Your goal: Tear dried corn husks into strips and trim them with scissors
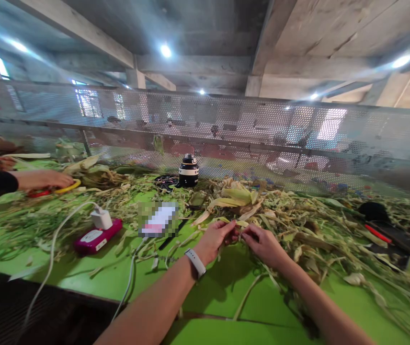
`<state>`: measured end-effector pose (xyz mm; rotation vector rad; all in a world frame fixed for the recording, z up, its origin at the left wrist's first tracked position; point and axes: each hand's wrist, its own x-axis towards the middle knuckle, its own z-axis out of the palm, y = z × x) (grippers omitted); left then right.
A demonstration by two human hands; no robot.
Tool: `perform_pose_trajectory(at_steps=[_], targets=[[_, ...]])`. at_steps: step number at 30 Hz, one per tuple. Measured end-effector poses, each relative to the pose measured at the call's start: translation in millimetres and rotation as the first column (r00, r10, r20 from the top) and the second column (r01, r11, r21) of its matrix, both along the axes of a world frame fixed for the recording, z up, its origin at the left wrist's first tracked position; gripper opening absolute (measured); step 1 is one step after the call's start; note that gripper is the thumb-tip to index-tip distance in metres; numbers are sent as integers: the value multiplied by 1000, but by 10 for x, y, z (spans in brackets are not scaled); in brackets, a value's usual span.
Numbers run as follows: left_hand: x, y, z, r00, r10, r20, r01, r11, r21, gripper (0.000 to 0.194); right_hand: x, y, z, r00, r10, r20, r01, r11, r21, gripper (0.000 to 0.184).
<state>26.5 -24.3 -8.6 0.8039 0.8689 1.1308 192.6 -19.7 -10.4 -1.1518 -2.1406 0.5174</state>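
Observation:
My left hand (219, 239), with a white band on the wrist, is closed in a pinch on a thin strip of corn husk (243, 224). Close beside it, my right hand (262, 242) pinches the same pale green strip, so the fingertips of both hands nearly meet over the green table (222, 297). Exactly how the strip lies between the fingers is hidden. Just beyond the hands lies a heap of dried corn husks (233, 199), with more stringy strips spreading to the right.
A phone (160, 219) and a magenta power bank (99, 237) with a white charger (101, 218) lie to the left, with cables running off the near edge. A black bottle (188, 172) stands before a perforated metal screen (241, 124). A co-worker's hand (47, 179) is at far left.

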Motion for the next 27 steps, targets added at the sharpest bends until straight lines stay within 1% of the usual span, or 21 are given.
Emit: perform_pose_trajectory(at_steps=[6,9,12,15,17,19,23,27], targets=[[-8,36,-46,1000,15,-14,-15,999,38,32,-21,-28,28,999,-18,29,18,1000,0,22],[-13,53,-73,999,5,-49,-2,998,61,30,-30,-44,53,995,-79,-68,79,997,-4,26],[-13,47,-95,996,-15,-90,24,995,96,28,-26,-46,63,980,-127,-156,121,992,-44,40],[-10,24,-93,991,-36,-128,52,991,122,26,-17,-33,43,985,-121,-121,109,988,-107,47],[-9,11,-82,987,-52,-152,73,989,131,23,-13,-21,24,990,-97,-99,84,988,-127,43],[-10,4,-70,983,-67,-170,91,987,135,21,-12,-11,19,992,-84,-97,76,994,-80,34],[-14,3,-54,983,-86,-160,104,989,106,19,-19,-5,59,989,-113,-94,124,986,114,28],[-20,5,-58,985,-105,-136,114,992,61,18,-43,0,63,981,-162,-110,180,966,187,28]])
